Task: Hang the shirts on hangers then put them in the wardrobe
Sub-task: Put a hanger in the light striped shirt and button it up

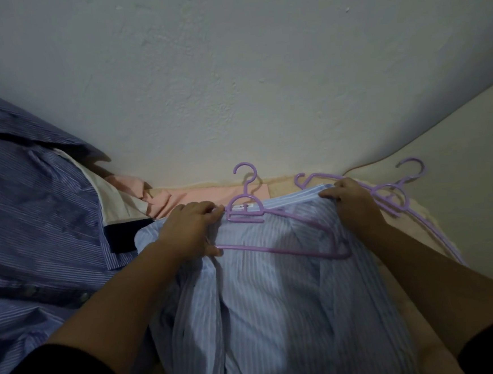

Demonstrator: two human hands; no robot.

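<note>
Single head-worn view, wide-angle, looking forward and steeply down. Close over a light blue striped shirt (pixel 265 288) spread below, both forearms entering from the bottom corners. Left hand (pixel 188 231) and right hand (pixel 351 205) mid-frame, near the lens. Plastered wall (pixel 230 70) filling the upper half, edges bowed by the lens. No second view to overlap with.

You have three purple hangers in view: one (pixel 250 213) on light blue shirt, two (pixel 393 196) stacked at right. Shirts: four counted — light blue striped (pixel 263 303), dark blue striped (pixel 29 218), pink (pixel 187 196), white (pixel 113 197). Hands: two.
</note>
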